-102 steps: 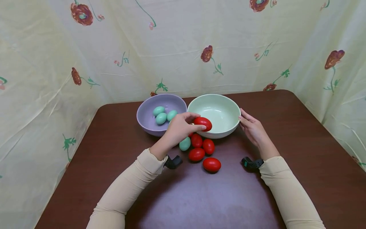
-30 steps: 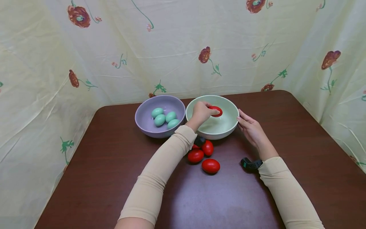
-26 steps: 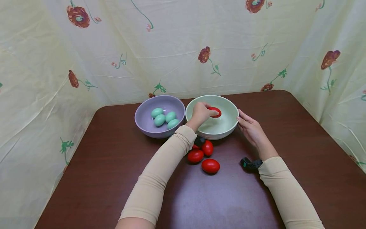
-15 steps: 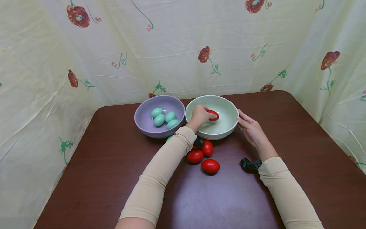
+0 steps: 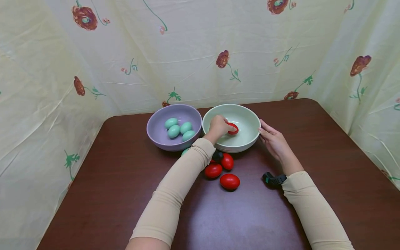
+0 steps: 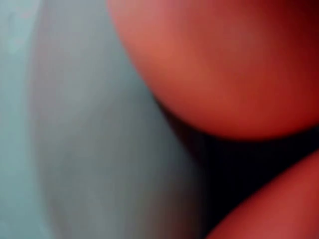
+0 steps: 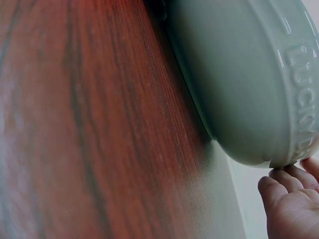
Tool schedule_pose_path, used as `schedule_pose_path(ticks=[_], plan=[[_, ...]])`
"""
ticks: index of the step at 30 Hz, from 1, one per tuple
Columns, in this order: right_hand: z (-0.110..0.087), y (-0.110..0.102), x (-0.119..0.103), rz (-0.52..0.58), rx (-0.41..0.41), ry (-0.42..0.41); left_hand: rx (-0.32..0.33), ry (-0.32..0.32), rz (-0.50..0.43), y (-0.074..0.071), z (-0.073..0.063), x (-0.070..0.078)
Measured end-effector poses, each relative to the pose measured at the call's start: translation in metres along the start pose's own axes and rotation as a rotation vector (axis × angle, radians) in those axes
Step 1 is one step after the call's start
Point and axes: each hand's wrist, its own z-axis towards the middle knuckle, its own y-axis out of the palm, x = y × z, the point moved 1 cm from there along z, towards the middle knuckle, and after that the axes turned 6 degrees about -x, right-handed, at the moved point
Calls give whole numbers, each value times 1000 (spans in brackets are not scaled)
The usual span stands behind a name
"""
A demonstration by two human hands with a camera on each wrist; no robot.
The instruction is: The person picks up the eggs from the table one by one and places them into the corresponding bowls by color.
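In the head view, my left hand [image 5: 218, 125] pinches a red egg [image 5: 233, 128] between thumb and fingers, low inside the pale green bowl [image 5: 250, 133]. My right hand [image 5: 275, 140] holds that bowl at its right side, with the thumb by the rim. The right wrist view shows the fingertips of the right hand [image 7: 294, 191] against the outer wall, below raised lettering. Blurred red eggs [image 6: 239, 74] fill much of the left wrist view. Several red eggs lie in front of the bowl, among them one egg [image 5: 230, 182] nearest me.
A purple bowl [image 5: 156, 133] with several mint green eggs [image 5: 173, 131] stands directly left of the pale green bowl. Another mint egg [image 5: 185, 151] is partly hidden behind my left sleeve [image 5: 165, 194]. A flowered curtain [image 5: 187, 52] hangs behind the brown table [image 5: 125, 166].
My left hand has carried the red egg from over the front rim into the pale green bowl, then down toward me. The right hand stays at the bowl's side.
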Motion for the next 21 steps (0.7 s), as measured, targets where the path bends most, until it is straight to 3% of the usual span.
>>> schedule_pose_path(ticks=[21], plan=[[1,0,1,2,-2,-6,-28,-2,8,0,-2,-1]])
